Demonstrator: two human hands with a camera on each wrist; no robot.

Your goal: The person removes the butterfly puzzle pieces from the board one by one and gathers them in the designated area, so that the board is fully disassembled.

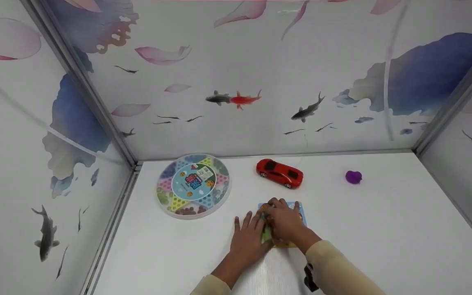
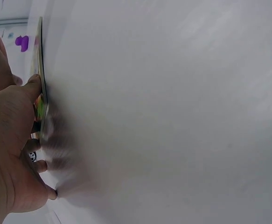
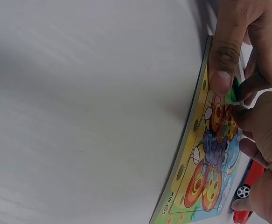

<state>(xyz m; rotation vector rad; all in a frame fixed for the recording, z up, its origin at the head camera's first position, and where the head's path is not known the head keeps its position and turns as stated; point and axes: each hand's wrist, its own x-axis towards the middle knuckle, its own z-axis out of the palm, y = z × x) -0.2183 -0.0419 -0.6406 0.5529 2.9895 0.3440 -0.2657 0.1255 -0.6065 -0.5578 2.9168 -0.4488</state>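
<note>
A colourful butterfly picture board, marked KW-805, lies flat on the table below both hands. My left hand spreads fairly straight fingers at the board's left side; its thumb presses on the board near the front edge. Over the board's upper left part, my right hand bends its fingers down onto the picture. In the right wrist view the right fingertips touch the board close to the left fingers. Whether they pinch a loose piece there is hidden.
Behind the hands stands a red toy car. A round Chinese checkers box lies at the back left, and a small purple toy sits at the back right. Printed panels wall the white table on three sides.
</note>
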